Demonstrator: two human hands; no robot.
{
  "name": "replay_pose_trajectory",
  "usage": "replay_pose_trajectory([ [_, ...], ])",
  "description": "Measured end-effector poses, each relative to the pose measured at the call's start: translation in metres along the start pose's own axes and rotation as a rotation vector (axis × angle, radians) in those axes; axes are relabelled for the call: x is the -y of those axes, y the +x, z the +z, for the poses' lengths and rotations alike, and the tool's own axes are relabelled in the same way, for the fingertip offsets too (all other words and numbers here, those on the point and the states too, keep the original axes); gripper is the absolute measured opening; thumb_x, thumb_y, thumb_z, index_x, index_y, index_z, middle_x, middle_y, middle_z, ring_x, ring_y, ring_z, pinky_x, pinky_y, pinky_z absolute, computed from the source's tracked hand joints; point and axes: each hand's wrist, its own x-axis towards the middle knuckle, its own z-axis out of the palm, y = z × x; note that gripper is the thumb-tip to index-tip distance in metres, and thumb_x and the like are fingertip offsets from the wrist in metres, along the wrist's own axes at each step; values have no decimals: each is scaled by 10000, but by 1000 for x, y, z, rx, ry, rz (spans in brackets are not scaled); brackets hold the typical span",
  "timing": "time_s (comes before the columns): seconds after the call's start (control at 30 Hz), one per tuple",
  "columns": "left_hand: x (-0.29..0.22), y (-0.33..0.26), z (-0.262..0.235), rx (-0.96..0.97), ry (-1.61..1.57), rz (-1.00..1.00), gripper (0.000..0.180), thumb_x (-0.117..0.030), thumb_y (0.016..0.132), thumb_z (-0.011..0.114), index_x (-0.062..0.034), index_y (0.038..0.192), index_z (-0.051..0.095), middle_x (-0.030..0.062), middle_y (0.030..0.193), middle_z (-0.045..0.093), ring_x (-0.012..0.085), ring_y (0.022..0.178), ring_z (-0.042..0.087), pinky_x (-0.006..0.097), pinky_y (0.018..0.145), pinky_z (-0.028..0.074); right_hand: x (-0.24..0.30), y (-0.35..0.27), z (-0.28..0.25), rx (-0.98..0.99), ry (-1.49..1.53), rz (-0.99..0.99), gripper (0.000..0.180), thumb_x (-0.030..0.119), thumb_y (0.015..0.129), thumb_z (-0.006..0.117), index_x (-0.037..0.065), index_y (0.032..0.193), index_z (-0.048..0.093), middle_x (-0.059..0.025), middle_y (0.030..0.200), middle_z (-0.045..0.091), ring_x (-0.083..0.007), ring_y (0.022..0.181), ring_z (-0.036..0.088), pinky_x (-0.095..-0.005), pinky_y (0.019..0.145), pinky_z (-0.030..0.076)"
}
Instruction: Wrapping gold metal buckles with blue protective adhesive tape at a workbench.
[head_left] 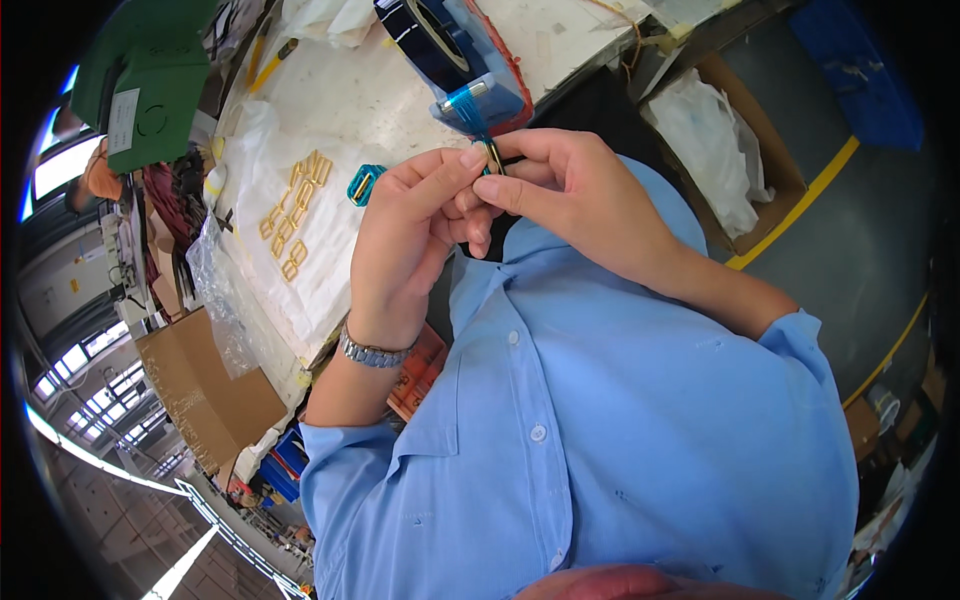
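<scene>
Seen from the head camera, both hands meet in front of the chest, just near the edge of the white table [380,90]. The left hand [415,225] has its thumb and forefinger pinched on a small gold buckle [494,157], with the other fingers curled loosely under. The right hand [570,185] pinches the same buckle from the right side, its fingertips touching those of the left hand. A strip of blue tape [470,112] runs from the buckle up and away to a tape dispenser [455,45] standing on the far part of the table; the tape seems stuck to the buckle, though the fingers hide the joint.

On the table to the left lies one buckle already wrapped in blue [364,184], and further left a scatter of bare gold buckles [295,215] on a white sheet. A wristwatch [372,352] sits on the left wrist. To the right, on the floor, stands a cardboard box [735,150] holding white plastic bags.
</scene>
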Motion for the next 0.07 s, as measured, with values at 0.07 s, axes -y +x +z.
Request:
replay_pose_trajectory([
  [0.07,1,10,-12,58,-44,-31,268,-229,1074,727,-1,936,700,42,783,689,161,602,697,298,533,589,-7,6,-5,26,53,-30,294,231,1046,749,2,1230,759,-79,959,846,-120,841,769,-233,783,571],
])
